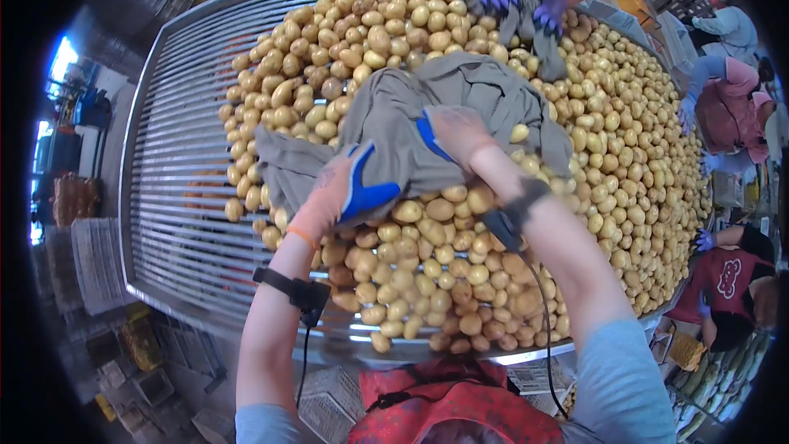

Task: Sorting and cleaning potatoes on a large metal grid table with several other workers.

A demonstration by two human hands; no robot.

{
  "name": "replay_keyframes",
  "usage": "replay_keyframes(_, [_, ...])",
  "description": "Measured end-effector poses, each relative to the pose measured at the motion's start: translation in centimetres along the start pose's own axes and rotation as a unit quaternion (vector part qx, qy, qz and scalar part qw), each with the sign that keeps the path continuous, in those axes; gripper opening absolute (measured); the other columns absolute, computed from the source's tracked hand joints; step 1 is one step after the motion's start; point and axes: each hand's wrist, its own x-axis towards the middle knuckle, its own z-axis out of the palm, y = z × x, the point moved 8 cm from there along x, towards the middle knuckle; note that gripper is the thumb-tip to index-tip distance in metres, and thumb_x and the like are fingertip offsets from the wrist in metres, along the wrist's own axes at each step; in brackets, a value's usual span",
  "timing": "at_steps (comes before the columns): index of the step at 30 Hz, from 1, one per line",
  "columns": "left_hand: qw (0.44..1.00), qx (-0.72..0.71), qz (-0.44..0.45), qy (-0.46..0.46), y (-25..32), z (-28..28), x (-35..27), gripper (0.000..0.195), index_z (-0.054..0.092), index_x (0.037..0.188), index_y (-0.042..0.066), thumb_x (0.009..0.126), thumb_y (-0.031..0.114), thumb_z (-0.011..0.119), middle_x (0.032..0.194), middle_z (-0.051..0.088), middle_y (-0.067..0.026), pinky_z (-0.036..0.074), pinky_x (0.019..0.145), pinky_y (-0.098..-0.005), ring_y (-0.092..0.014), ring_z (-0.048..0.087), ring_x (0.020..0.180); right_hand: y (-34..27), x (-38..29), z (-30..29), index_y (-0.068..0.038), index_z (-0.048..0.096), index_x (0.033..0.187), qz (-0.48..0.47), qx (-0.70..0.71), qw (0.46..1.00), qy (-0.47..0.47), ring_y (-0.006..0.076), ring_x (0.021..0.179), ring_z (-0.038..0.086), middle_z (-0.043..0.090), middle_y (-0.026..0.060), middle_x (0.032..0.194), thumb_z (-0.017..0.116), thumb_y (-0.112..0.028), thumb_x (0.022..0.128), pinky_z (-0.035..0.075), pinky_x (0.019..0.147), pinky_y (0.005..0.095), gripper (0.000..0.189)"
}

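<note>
A large grey cloth (394,129) lies bunched over a heap of potatoes (616,166) on a slatted metal table (185,154). My left hand (342,182), in an orange glove with a blue palm, rests against the cloth's near left part, thumb spread from the fingers. Farther right, my right hand (453,132), gloved alike, presses on the middle of the cloth; its fingertips are partly hidden, so whether it grips any fabric is unclear. One potato (519,133) sits on the cloth's right part.
Across the table, a person's purple-gloved hands (518,0) hold another grey cloth (548,55). More people stand along the right end, one in a dark red vest (727,277). The table's raised metal rim (126,197) curves around the left. Plastic crates (330,398) stand below the near edge.
</note>
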Motion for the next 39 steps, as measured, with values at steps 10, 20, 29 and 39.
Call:
replay_keyframes(10, [0.977, 0.159, 0.129, -0.055, 9.8, 9.2, -0.5, 0.068, 0.059, 0.137, 0.011, 0.087, 0.055, 0.065, 0.138, 0.058, -0.0166, 0.027, 0.113, -0.0681, -0.042, 0.048, 0.135, 2.1, -22.5, 5.5, 0.0, 0.068, 0.12, -0.075, 0.179, 0.971, 0.138, 0.0383, 0.104, 0.066, 0.07, 0.0234, 0.116, 0.06, -0.018, 0.093, 0.051, 0.096, 0.046, 0.033])
replay_keyframes(20, [0.974, 0.213, 0.079, 0.001, 6.6, 11.1, 20.3, 0.047, 0.062, 0.126, 0.002, 0.096, 0.038, 0.054, 0.104, 0.071, -0.0221, 0.045, 0.096, -0.0579, -0.043, 0.066, 0.101, 21.1, 3.5, -0.1, -0.001, 0.063, 0.131, 0.154, -0.014, 0.987, 0.032, 0.0362, 0.109, 0.066, 0.069, 0.0236, 0.119, 0.052, -0.019, 0.097, 0.052, 0.095, 0.0449, 0.04])
replay_keyframes(29, [0.996, 0.053, 0.067, 0.034, 6.1, 4.8, 5.0, 0.043, 0.067, 0.126, 0.008, 0.092, 0.033, 0.067, 0.128, 0.063, -0.0228, 0.05, 0.1, -0.0446, -0.042, 0.059, 0.12, 12.3, -6.5, 1.6, -0.011, 0.063, 0.133, 0.082, -0.005, 0.991, 0.104, 0.0375, 0.109, 0.062, 0.066, 0.0216, 0.115, 0.054, -0.029, 0.097, 0.051, 0.092, 0.0447, 0.04])
replay_keyframes(39, [0.989, 0.109, -0.05, -0.089, 11.2, 7.9, -13.4, 0.065, 0.06, 0.142, 0.027, 0.082, 0.047, 0.075, 0.157, 0.038, -0.0249, 0.027, 0.115, -0.0669, -0.054, 0.032, 0.143, 3.8, -34.2, 2.8, -0.007, 0.067, 0.126, 0.191, 0.068, 0.971, 0.127, 0.0454, 0.114, 0.057, 0.06, 0.0223, 0.132, 0.062, -0.011, 0.083, 0.046, 0.099, 0.0526, 0.043])
